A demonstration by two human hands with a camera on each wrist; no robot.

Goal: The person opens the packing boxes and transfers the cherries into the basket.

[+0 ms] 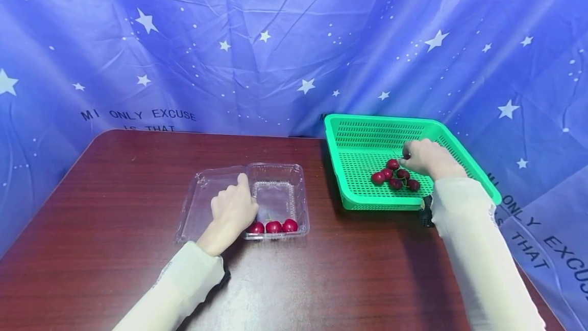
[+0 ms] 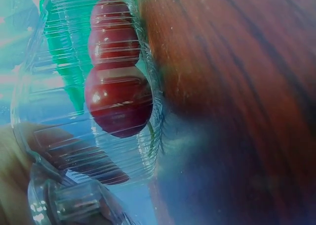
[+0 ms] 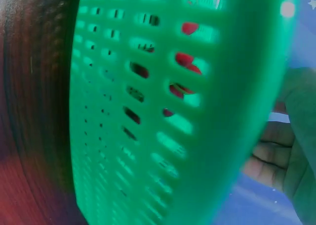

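Note:
My left hand [image 1: 234, 207] grips the hinge side of a clear plastic clamshell box [image 1: 298, 193], its lid folded out to the left. Three red cherries [image 1: 273, 227] lie in a row along the near wall of the box; the left wrist view shows these cherries [image 2: 118, 99] through the plastic, with a finger [image 2: 74, 151] behind the wall. Inside a green basket [image 1: 342, 178], my right hand [image 1: 429, 157] reaches down with bent fingers, fingertips right at a cherry [image 1: 392, 164]. Whether it pinches that cherry I cannot tell. Several more cherries [image 1: 395, 184] lie just below it.
Both containers stand on a dark red-brown wooden table [image 1: 115, 203], the basket toward the back right. Its raised near wall lies under the right forearm. A blue curtain with white stars [image 1: 257, 65] hangs behind the table and along its right side.

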